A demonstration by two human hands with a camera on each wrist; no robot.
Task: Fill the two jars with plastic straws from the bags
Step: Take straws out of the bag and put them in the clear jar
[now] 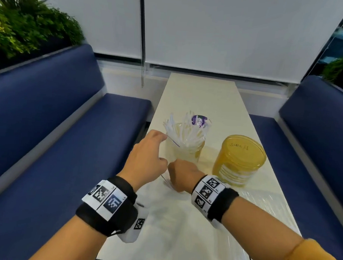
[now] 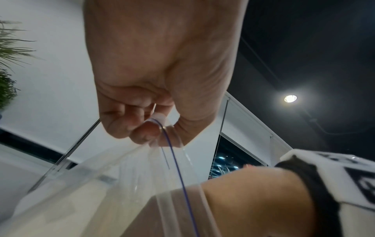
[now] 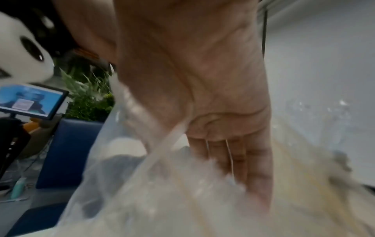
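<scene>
Two jars stand on our desk [image 1: 219, 104]: the open jar [image 1: 184, 149] bristles with white straws [image 1: 183, 130]; the lidded jar [image 1: 238, 161] sits just beside it. Our left hand [image 1: 146, 158] pinches the clear bag [image 2: 125, 184] rim between curled fingers [image 2: 142, 133]; our right hand [image 3: 202, 96] reaches inside it, fingers [image 3: 249, 160] straight.

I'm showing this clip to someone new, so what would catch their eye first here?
Probably the open jar bristling with white straws at the table's middle, with the lidded yellow jar to its right. Nearer, the left hand pinches up the clear bag's mouth while the right hand reaches into it.
</scene>
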